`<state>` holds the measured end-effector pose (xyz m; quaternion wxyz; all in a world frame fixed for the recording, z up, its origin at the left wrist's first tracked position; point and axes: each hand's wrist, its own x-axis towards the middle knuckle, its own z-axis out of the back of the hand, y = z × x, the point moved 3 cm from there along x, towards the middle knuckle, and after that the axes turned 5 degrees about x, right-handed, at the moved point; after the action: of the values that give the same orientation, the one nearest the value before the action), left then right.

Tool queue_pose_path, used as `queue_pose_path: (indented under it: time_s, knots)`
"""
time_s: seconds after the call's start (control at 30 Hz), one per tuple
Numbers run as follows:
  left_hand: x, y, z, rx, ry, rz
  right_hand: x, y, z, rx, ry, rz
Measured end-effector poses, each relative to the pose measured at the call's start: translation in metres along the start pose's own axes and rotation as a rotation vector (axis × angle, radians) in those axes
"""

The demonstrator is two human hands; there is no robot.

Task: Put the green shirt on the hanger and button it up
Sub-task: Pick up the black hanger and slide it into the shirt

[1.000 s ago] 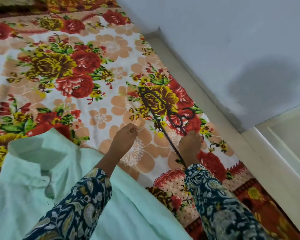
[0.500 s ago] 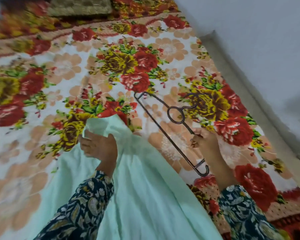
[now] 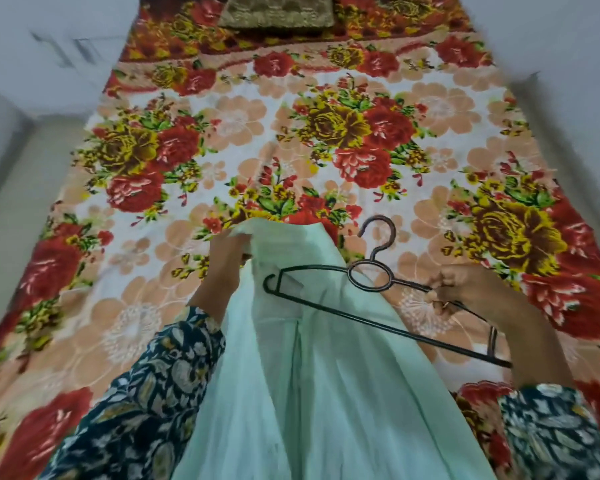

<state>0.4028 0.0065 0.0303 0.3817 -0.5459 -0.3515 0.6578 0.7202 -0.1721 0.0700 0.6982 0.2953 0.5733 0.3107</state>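
i see the bed (image 3: 222,140) filling the view, covered in a floral blanket (image 3: 430,109) of red and yellow flowers, with a brownish cushion (image 3: 276,12) at its far end. the green shirt (image 3: 312,393) lies over the near part of the bed, its top edge lifted. across it i hold the dark wire hanger (image 3: 368,315), tilted, its left end over the shirt's upper part and its hook (image 3: 378,233) pointing away from me. my left hand (image 3: 227,258) has its grip closed on the shirt's top edge. my right hand (image 3: 465,289) pinches the hanger's right arm, grip closed on the wire.
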Motion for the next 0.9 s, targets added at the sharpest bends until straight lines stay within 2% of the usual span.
queue_pose_path:
  time_s: [0.07,0.13,0.23,0.3,0.4,0.43,0.5,0.53,0.57,0.63,0.7,0.8,0.83,0.9]
  knots:
    - [-0.009,-0.009,-0.015,-0.007,0.274,-0.031,0.025,0.015,-0.024,-0.087,0.029,0.038]
    - [-0.019,-0.013,-0.030,0.007,0.438,-0.012,0.054,0.029,-0.053,-0.200,0.012,0.067]
    - [-0.016,-0.011,-0.036,0.145,0.479,-0.058,0.099,0.037,-0.090,-0.363,-0.058,0.167]
    - [-0.015,-0.013,-0.036,0.332,0.463,-0.144,0.119,0.035,-0.103,-0.463,-0.110,0.205]
    - [-0.021,-0.019,-0.050,0.470,0.463,-0.323,0.138,0.027,-0.114,-0.597,-0.129,0.213]
    - [-0.021,-0.020,-0.056,0.625,0.415,-0.466,0.140,0.026,-0.116,-0.604,-0.135,0.209]
    - [-0.022,-0.014,-0.069,1.117,0.307,-0.774,0.141,0.023,-0.118,-0.554,-0.167,0.213]
    - [-0.023,-0.007,-0.078,1.359,0.326,-0.857,0.140,0.023,-0.117,-0.529,-0.190,0.219]
    - [-0.023,0.000,-0.086,1.550,0.384,-0.897,0.138,0.022,-0.117,-0.507,-0.201,0.225]
    - [-0.020,0.017,-0.098,1.774,0.488,-0.904,0.134,0.023,-0.115,-0.452,-0.199,0.235]
    - [-0.014,0.023,-0.103,1.828,0.503,-0.901,0.121,0.028,-0.116,-0.428,-0.260,0.321]
    - [0.001,0.018,-0.097,1.629,0.432,-0.809,0.087,0.030,-0.120,-0.456,-0.715,0.633]
    - [0.008,0.013,-0.094,1.521,0.409,-0.755,0.074,0.023,-0.126,-0.424,-0.795,0.644]
    - [0.023,0.003,-0.086,1.334,0.400,-0.646,0.058,0.000,-0.152,-0.383,-0.769,0.559]
